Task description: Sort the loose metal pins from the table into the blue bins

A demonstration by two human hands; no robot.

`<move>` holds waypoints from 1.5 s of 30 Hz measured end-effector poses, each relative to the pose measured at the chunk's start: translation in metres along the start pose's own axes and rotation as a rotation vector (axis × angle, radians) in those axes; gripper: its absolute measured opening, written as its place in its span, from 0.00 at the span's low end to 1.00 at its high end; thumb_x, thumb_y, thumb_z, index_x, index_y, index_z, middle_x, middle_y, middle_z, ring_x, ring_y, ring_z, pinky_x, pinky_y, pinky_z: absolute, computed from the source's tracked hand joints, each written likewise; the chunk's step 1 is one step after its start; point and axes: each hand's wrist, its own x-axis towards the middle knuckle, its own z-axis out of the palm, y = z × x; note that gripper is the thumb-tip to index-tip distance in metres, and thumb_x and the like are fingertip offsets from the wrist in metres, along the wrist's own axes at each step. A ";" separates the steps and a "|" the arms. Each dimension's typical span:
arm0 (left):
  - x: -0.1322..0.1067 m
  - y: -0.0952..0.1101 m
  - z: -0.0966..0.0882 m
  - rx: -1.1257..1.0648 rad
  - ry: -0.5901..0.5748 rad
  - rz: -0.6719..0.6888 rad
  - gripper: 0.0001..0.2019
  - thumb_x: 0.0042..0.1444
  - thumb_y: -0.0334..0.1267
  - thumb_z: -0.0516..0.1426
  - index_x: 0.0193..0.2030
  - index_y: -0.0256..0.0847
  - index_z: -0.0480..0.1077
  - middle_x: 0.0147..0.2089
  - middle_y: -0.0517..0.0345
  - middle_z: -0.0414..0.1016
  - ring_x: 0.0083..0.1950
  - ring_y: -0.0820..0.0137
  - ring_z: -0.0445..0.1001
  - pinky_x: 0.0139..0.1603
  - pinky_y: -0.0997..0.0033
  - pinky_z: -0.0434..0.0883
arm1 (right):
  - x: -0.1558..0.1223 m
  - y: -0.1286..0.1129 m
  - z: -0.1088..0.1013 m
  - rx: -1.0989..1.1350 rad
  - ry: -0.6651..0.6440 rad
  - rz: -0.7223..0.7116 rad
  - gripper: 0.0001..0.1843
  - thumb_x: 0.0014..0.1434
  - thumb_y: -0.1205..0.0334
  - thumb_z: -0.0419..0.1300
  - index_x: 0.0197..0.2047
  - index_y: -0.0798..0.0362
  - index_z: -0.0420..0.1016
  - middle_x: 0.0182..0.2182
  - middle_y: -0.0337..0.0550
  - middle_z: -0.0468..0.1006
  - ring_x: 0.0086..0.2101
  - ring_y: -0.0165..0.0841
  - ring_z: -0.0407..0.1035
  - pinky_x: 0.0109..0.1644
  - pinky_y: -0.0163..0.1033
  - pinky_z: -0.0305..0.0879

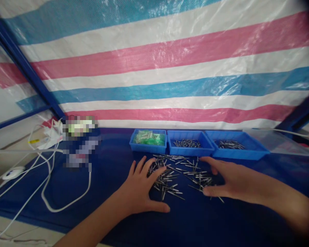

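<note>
A loose heap of several thin metal pins [181,173] lies on the dark blue table cover [108,178]. My left hand [140,187] rests flat at the heap's left edge, fingers spread and touching the pins. My right hand [225,180] lies at the heap's right edge, fingers stretched out along the pins, thumb underneath. Neither hand grips anything. Behind the heap stand three blue trays: the left tray [147,148] holds green parts, the middle tray [186,150] and the right tray [237,152] hold more metal pins.
White cables [47,202] loop over the left of the table, beside a white switch [13,172] and a blurred device [79,144]. A clear plastic lid [280,142] lies at the back right. A striped tarp [170,61] on a blue frame closes the back.
</note>
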 end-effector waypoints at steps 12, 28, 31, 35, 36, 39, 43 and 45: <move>0.021 0.011 0.023 0.035 0.075 0.077 0.37 0.54 0.61 0.51 0.66 0.46 0.51 0.68 0.44 0.49 0.69 0.43 0.42 0.63 0.33 0.45 | 0.016 -0.019 0.008 0.009 -0.087 -0.270 0.21 0.54 0.55 0.60 0.51 0.51 0.70 0.43 0.49 0.71 0.39 0.40 0.70 0.43 0.41 0.64; 0.062 0.037 0.041 -0.127 0.334 0.159 0.32 0.53 0.55 0.57 0.59 0.37 0.59 0.58 0.44 0.63 0.60 0.54 0.60 0.61 0.51 0.59 | 0.036 -0.032 -0.012 -0.099 0.019 -0.449 0.07 0.59 0.66 0.54 0.39 0.52 0.72 0.31 0.43 0.76 0.34 0.35 0.72 0.37 0.36 0.59; 0.060 0.036 0.039 -0.164 0.391 0.148 0.30 0.55 0.54 0.56 0.59 0.37 0.60 0.57 0.45 0.65 0.59 0.56 0.60 0.61 0.51 0.58 | 0.041 -0.035 -0.010 -0.079 0.015 -0.461 0.09 0.58 0.67 0.55 0.43 0.52 0.69 0.29 0.41 0.76 0.31 0.34 0.72 0.33 0.35 0.58; 0.058 0.035 0.036 -0.241 0.430 0.141 0.18 0.61 0.44 0.51 0.55 0.38 0.63 0.53 0.49 0.69 0.56 0.61 0.64 0.58 0.57 0.61 | 0.044 -0.035 -0.002 0.063 0.042 -0.467 0.05 0.57 0.66 0.56 0.39 0.53 0.67 0.26 0.38 0.75 0.28 0.31 0.69 0.31 0.34 0.58; 0.059 0.034 0.036 -0.259 0.430 0.132 0.16 0.62 0.42 0.50 0.54 0.39 0.64 0.52 0.50 0.70 0.55 0.61 0.65 0.56 0.57 0.62 | 0.044 -0.034 0.000 0.110 0.053 -0.460 0.03 0.57 0.66 0.56 0.37 0.53 0.67 0.25 0.37 0.74 0.26 0.30 0.69 0.30 0.33 0.58; 0.060 0.031 0.034 -0.311 0.410 0.093 0.13 0.63 0.40 0.49 0.51 0.40 0.67 0.46 0.52 0.74 0.50 0.62 0.68 0.51 0.59 0.65 | 0.043 -0.030 0.008 0.279 0.092 -0.417 0.04 0.57 0.61 0.58 0.33 0.53 0.68 0.24 0.36 0.72 0.24 0.28 0.66 0.28 0.33 0.59; 0.061 0.029 0.033 -0.477 0.450 0.047 0.11 0.60 0.38 0.54 0.48 0.41 0.69 0.43 0.55 0.76 0.47 0.64 0.70 0.50 0.62 0.65 | 0.040 -0.031 0.020 0.645 0.136 -0.337 0.12 0.55 0.52 0.60 0.33 0.53 0.71 0.27 0.39 0.73 0.26 0.29 0.67 0.30 0.35 0.64; 0.061 0.030 0.032 -0.632 0.493 -0.005 0.14 0.58 0.38 0.55 0.50 0.41 0.67 0.41 0.56 0.76 0.45 0.66 0.72 0.49 0.65 0.66 | 0.038 -0.037 0.026 0.840 0.125 -0.296 0.14 0.54 0.51 0.61 0.33 0.53 0.71 0.27 0.40 0.74 0.27 0.30 0.69 0.32 0.36 0.67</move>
